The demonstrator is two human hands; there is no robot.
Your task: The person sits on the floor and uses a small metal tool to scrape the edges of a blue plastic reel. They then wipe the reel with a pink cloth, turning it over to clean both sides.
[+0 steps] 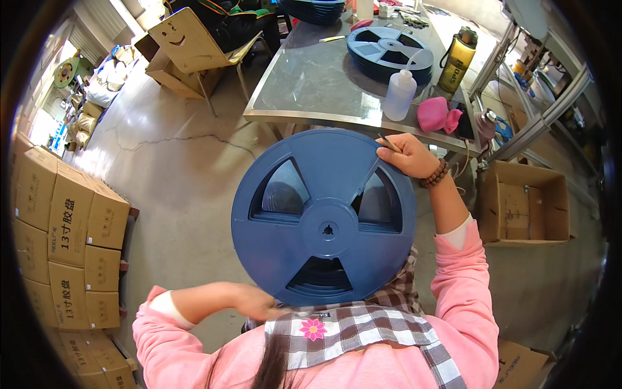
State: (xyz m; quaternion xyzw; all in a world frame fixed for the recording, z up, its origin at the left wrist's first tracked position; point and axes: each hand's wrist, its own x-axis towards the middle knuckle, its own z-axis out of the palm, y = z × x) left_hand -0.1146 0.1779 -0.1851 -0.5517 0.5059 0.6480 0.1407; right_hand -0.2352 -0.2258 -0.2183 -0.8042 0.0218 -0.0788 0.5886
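Note:
A stack of blue plastic reels (pixel 272 238) rests against my lap, the top one facing me with three window openings and a hub hole. My right hand (pixel 410 154) is at the upper right rim, fingers closed around a slim dark tool (pixel 389 143), perhaps a small knife. A thin strand or sliver runs from near those fingers down to the right window's edge. Low on the left, my left hand (pixel 255 300) is blurred beside the reel's bottom rim and my checked apron (pixel 350 335). Whether its fingers touch the rim cannot be told.
Ahead stands a metal-topped table (pixel 311 92) with more reels (pixel 388 41), a squeeze bottle (pixel 401 95), a yellow drinking bottle (pixel 457 61) and a pink cloth item (pixel 437 114). Stacked cartons (pixel 68 214) line the left; an open carton (pixel 522 204) sits right. A chair (pixel 194 41) holds a seated person.

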